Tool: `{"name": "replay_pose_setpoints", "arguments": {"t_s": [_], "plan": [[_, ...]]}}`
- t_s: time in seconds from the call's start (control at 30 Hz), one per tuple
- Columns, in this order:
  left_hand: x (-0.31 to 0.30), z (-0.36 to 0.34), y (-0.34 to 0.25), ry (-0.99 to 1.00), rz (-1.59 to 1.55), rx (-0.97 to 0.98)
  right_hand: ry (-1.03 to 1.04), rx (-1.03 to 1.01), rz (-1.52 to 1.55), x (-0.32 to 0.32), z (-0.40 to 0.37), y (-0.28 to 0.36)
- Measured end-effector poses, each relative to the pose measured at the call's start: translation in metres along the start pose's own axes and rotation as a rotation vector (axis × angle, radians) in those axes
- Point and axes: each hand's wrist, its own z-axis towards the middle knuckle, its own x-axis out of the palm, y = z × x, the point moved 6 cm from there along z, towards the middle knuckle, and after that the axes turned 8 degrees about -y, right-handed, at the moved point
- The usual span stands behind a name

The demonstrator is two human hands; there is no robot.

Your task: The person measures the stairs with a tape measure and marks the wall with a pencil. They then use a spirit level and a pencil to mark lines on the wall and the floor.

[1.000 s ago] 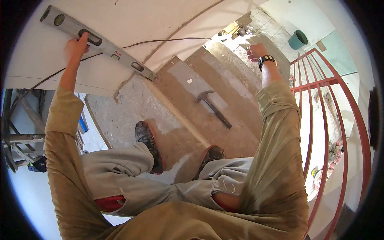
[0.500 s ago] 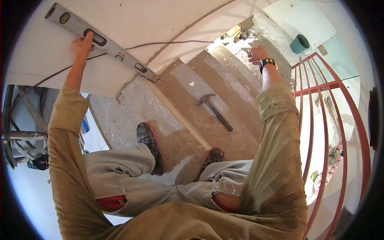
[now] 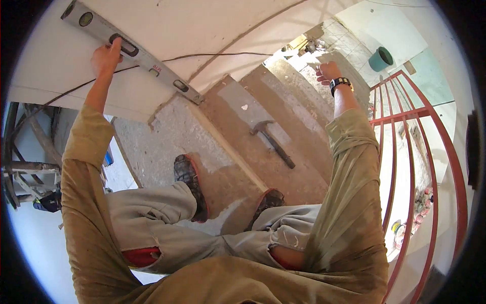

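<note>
My left hand (image 3: 106, 58) is closed on the long grey spirit level (image 3: 147, 60), with its fingers at the oval grip slot. The level lies against the pale wall, slanting down to the right, and its lower end is near the stair edge. My right hand (image 3: 329, 72), with a watch (image 3: 340, 82) on the wrist, is held up over the lower stairs. Its fingers are curled, and the inside of the hand is hidden. Between my arms, a claw hammer (image 3: 273, 144) lies on a step, apart from both hands.
Bare concrete steps (image 3: 298, 101) descend toward the upper right. A red metal railing (image 3: 412, 114) runs along the right side. Beyond it stands a green bucket (image 3: 380, 59). A dark cable (image 3: 217, 54) crosses the wall behind the level. Wooden poles (image 3: 38, 129) are at the left.
The level and my left hand appear slightly lower and to the right, mostly along with a small camera shift. My right hand stays curled; the hammer has not moved on its step.
</note>
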Motion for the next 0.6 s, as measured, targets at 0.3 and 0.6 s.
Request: {"name": "replay_pose_setpoints", "arguments": {"t_s": [0.3,0.6], "plan": [[-0.0084,-0.0111,-0.0093,-0.001,-0.049,-0.009,-0.002,0.001,0.003,0.0037,0.0061,0.0012],[-0.0087,-0.0081,-0.0102,0.029,-0.032,-0.028,-0.019,0.016,-0.004,0.0034,0.0074,-0.0013]]}}
